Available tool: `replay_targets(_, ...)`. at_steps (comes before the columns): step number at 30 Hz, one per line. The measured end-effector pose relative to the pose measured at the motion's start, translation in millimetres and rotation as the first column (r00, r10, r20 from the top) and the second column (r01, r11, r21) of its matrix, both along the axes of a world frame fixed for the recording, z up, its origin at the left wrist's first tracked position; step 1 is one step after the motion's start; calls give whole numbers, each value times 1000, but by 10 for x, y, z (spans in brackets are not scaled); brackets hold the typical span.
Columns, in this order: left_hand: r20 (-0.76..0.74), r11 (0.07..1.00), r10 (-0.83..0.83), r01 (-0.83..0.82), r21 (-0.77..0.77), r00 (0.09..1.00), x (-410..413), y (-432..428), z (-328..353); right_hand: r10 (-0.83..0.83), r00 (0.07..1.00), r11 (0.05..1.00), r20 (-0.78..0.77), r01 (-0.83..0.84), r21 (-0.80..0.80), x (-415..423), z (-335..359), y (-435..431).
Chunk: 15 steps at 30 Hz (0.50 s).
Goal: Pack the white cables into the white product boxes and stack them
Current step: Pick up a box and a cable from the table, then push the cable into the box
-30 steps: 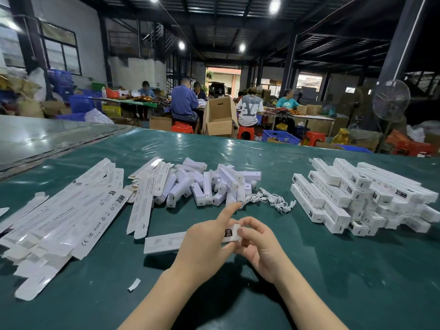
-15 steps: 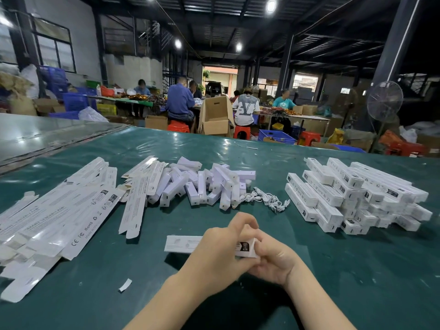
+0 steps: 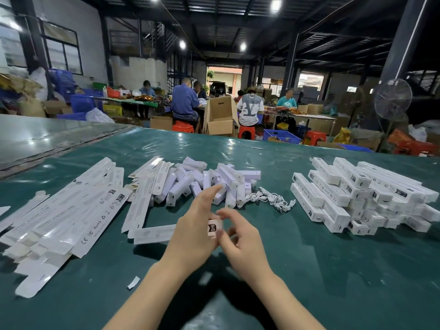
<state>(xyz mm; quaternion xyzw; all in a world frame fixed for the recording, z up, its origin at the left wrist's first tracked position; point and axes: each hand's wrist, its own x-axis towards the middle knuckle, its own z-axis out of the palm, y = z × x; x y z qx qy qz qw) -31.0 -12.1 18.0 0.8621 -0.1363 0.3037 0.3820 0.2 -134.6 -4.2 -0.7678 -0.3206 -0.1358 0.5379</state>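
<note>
The left hand (image 3: 196, 226) grips the product box (image 3: 154, 233) steady so the right hand (image 3: 245, 244), pinching its end flap, can likely tuck it shut.

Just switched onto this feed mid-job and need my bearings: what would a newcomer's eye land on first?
Dead centre, the left hand and right hand hold the end of a long white box over the green table. To the right sits a stack of closed boxes. To the left lies a spread of flat box blanks, with loose white cables beyond the hands.
</note>
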Motion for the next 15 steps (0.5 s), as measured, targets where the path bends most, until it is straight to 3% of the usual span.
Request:
replay_targets(2,-57,997,-22,26,67,998,25,24,-48,41,999,997,5,-41,-61,4,19,-19)
replay_targets(5,-202,983,-45,80,168,978,46,-13,-116,63,991,971,-118,-88,-222,62,82,-166)
replay_targets(8,-264,967,-151,198,159,953,35,-52,-163,65,973,928,-220,-139,-344,78,81,-236)
replay_targets(13,-108,979,-114,131,157,988,-71,-210,-126,44,998,914,-35,-54,-401,50,19,-107)
replay_targets(15,0,982,-99,97,163,995,-88,-240,-122,-56,998,963,-4,53,-265,129,31,-177)
